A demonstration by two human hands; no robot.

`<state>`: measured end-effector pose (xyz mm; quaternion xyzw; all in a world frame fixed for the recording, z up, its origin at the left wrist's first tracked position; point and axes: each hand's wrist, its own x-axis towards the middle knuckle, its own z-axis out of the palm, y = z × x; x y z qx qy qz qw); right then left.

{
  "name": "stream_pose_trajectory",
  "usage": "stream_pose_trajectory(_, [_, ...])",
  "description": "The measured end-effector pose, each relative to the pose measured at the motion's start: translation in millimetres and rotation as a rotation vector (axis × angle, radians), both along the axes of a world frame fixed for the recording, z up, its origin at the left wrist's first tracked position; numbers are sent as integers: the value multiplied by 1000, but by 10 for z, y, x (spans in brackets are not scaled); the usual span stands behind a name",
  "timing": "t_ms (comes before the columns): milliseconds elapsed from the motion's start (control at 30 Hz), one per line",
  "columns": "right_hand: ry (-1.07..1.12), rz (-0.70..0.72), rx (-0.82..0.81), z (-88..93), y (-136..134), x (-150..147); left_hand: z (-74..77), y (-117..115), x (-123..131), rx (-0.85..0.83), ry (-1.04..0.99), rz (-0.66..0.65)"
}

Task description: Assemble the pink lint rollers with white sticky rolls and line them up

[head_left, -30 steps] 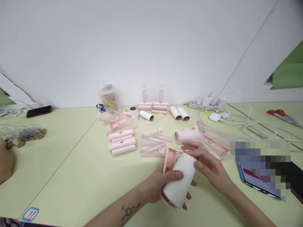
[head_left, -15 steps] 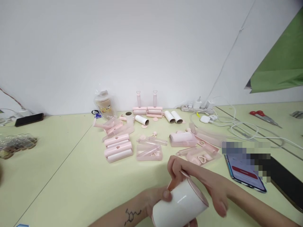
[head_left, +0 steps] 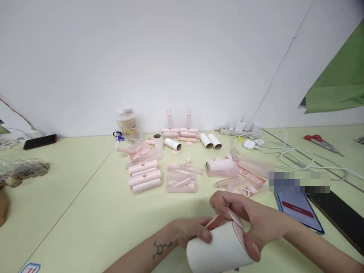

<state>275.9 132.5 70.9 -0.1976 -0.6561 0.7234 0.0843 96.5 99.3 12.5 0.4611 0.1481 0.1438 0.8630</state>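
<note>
A white lint roller [head_left: 220, 248] with a pink housing and pink round end is between my hands, tilted, at the bottom right of centre. My left hand [head_left: 195, 232] is wrapped round its left side, thumb on the white roll. At the right end, my right hand [head_left: 247, 218] has its thumb against the pink end piece [head_left: 236, 220], the fingers curled over the top. Part of the housing is hidden behind the roll and fingers. On the table beyond lie a clear pink case [head_left: 182, 183] and two pink-cased rollers [head_left: 145, 178].
Several white tubes [head_left: 172, 144] and small pink parts [head_left: 247, 189] lie farther back. At the right are phones [head_left: 303, 212], white cables [head_left: 284, 151] and red-handled scissors [head_left: 321, 141]. A bagged cup [head_left: 129, 127] stands by the wall.
My right thumb has come in against the roller's pink end, where it was held away before. The roller has turned slightly, and the whole view has shifted a little.
</note>
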Motion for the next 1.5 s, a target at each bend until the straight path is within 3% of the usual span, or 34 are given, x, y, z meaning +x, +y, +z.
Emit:
stream_pose_trajectory(67, [-55, -49, 33, 51, 7, 47, 56, 29, -66, 149, 47, 128])
stream_pose_trajectory(200, [-146, -242, 86, 29, -29, 127, 215, -26, -121, 600, 242, 503])
stream_pose_trajectory(300, [-131, -427, 141, -88, -136, 100, 257, -106, -36, 908, 424, 636])
stream_pose_trajectory(400, [-133, -500, 95, -232, -313, 26, 116, -125, 68, 1240, 486, 672])
stream_pose_trajectory(467, [-161, -508, 79, -309, -429, 3, -29, -110, 101, 1408, 512, 620])
stream_pose_trajectory(567, [-243, -508, 222, -360, -526, 49, -189, -103, 103, 1597, 581, 528])
stream_pose_trajectory(633, [-291, -477, 364, -358, -531, 118, -213, -122, 96, 1708, 604, 501])
stream_pose_trajectory(900, [-344, -419, 786, -354, -532, 311, -162, -195, 173, 1926, 677, 430])
stream_pose_trajectory(1067, [-277, -379, 806, -403, -574, 297, -245, -230, 205, 1985, 626, 396])
stream_pose_trajectory(1233, [-283, -322, 853, -401, -575, 241, -256, -253, 181, 1809, 569, 404])
stream_pose_trajectory(1500, [-163, -307, 718, -406, -561, 198, -260, -236, 164, 1806, 575, 399])
